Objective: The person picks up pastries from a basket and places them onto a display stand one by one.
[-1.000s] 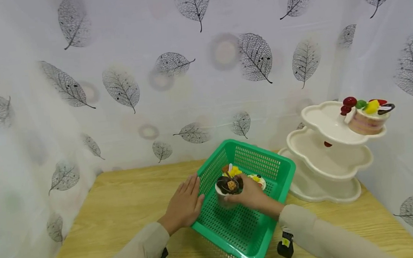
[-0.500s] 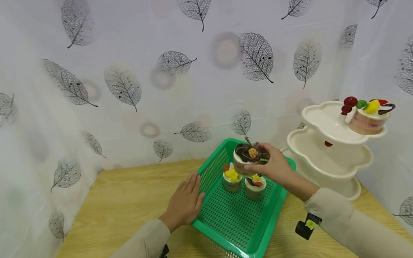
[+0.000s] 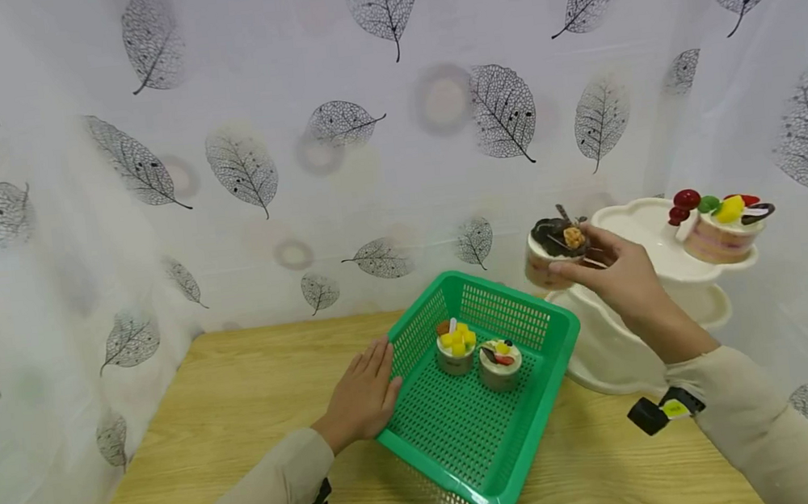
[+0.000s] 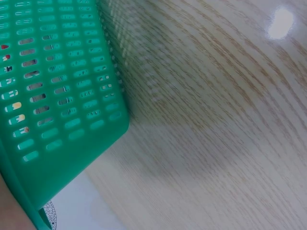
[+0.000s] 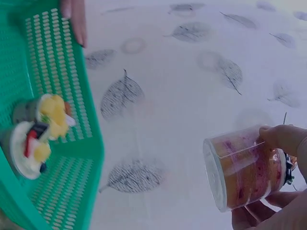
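Observation:
My right hand [image 3: 621, 276] grips a small layered cake with chocolate on top [image 3: 553, 254], lifted in front of the tiered stand. In the right wrist view the clear-walled side of this chocolate cake [image 5: 244, 167] shows pink and tan layers, with thumb and fingers round it. My left hand [image 3: 362, 390] lies with straight fingers on the left rim of the green plastic basket [image 3: 513, 477]. Inside the basket stand a little cake with yellow cubes [image 3: 455, 348] and one with mixed fruit [image 3: 500, 364], close together.
A cream three-tier stand [image 3: 639, 229] with scalloped plates rises at the right of the wooden table [image 3: 263, 379]. On its top tier sits a larger fruit-topped cake [image 3: 720, 234]. A white curtain with leaf prints [image 3: 370, 206] hangs behind.
The right hand has lifted the chocolate cake out of the basket and carried it up and right, to the stand. The left hand stays at the basket's rim.

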Motion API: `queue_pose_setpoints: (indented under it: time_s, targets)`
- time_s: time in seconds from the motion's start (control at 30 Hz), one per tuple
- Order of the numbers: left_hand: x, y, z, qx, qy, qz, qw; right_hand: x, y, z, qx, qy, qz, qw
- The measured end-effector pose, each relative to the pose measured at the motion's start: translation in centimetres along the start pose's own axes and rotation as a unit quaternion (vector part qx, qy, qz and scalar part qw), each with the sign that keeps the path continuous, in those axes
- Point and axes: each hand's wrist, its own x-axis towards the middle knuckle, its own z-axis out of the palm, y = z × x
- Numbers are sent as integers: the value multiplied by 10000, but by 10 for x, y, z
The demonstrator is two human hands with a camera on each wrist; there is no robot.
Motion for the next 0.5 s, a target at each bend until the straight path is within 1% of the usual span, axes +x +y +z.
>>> queue_pose_setpoints:
  time_s: [0.1, 0.2, 0.3, 0.43, 0.5]
  targets:
    - [0, 0, 0, 7, 2, 2, 10000, 1, -1, -16, 323, 451, 17, 9985]
    - [0, 0, 0, 25, 48, 19, 10000, 1, 0, -32, 679, 916, 42, 9935]
    - [0, 0, 0, 21, 88, 26, 10000, 1, 1, -46, 1240, 1452, 91, 9816]
    - [0, -1, 2, 15, 103, 38, 9999, 2, 5, -62, 1857, 2184, 149, 9579]
    - [0, -1, 2, 4, 102, 47, 9999, 1, 7, -69, 1945, 2447, 190, 9497]
